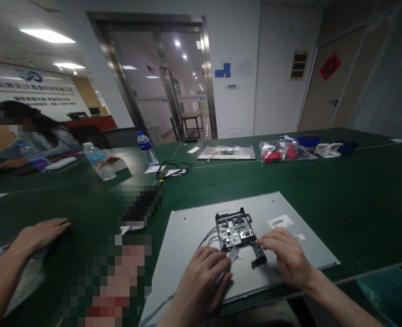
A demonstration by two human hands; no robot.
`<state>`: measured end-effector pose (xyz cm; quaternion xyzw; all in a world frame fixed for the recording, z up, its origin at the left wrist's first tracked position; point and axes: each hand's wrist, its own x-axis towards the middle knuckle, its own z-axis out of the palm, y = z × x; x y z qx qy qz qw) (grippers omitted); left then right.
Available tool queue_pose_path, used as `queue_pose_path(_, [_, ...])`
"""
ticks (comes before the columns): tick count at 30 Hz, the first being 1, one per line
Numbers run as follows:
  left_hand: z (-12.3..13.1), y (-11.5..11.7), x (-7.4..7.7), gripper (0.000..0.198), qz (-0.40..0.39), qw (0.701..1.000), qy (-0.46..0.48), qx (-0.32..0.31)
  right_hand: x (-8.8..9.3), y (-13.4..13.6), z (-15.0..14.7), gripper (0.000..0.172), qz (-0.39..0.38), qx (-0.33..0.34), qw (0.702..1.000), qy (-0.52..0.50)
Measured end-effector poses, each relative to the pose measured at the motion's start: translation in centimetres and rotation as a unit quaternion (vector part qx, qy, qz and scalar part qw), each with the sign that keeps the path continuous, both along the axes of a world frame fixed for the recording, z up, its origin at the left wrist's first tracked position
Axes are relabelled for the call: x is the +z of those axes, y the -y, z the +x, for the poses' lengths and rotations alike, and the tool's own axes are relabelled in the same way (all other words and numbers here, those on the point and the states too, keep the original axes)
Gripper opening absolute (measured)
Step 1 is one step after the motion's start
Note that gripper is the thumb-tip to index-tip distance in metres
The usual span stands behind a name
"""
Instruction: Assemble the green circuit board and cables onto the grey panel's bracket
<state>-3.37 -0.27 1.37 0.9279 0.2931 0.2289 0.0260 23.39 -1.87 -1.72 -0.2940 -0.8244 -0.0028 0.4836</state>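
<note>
A grey metal display panel lies face down on the green table in front of me. A small circuit board in a black plastic bracket sits on its middle, with thin wires running off to the left. My left hand rests on the panel below the board, fingers curled near the wires and a piece of tape. My right hand lies on the panel at the bracket's right side, its fingertips pressed together on the bracket's edge.
Another person's hand rests on the table at the left. Two water bottles and a black cable stand farther back. A second panel, a bag of red parts and a seated person are at the far side.
</note>
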Motion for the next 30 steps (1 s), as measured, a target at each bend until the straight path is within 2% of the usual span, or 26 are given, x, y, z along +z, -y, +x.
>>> queue_pose_path(3, [0.05,0.12,0.16,0.021,0.000,1.000,0.002,0.001,-0.28,0.08,-0.15,0.027,0.036,-0.025,0.999,0.013])
queue_pose_path(7, [0.09,0.19,0.20,0.021,0.001,1.000,0.006,-0.001,-0.51,0.07,-0.24,0.033,0.071,-0.064,0.994,0.042])
queue_pose_path(10, [0.06,0.14,0.14,0.021,0.003,1.000,0.006,-0.002,-0.47,0.09,-0.15,0.037,0.089,-0.058,0.993,0.048])
queue_pose_path(15, [-0.08,0.08,0.05,0.021,-0.002,1.000,0.001,-0.002,-0.02,0.42,0.03,0.036,0.036,0.001,0.998,0.054])
queue_pose_path(20, [-0.13,0.08,-0.09,0.021,-0.004,1.000,0.000,0.002,0.13,0.58,0.12,0.030,-0.009,0.006,0.996,0.085])
queue_pose_path(24, [-0.08,0.11,-0.20,0.021,-0.006,1.000,-0.004,0.002,-0.17,0.40,0.14,0.028,0.021,-0.026,0.999,0.043])
queue_pose_path(30, [-0.03,0.10,-0.03,0.020,-0.003,1.000,0.003,-0.002,-0.07,0.32,-0.15,0.037,0.069,-0.088,0.993,0.029])
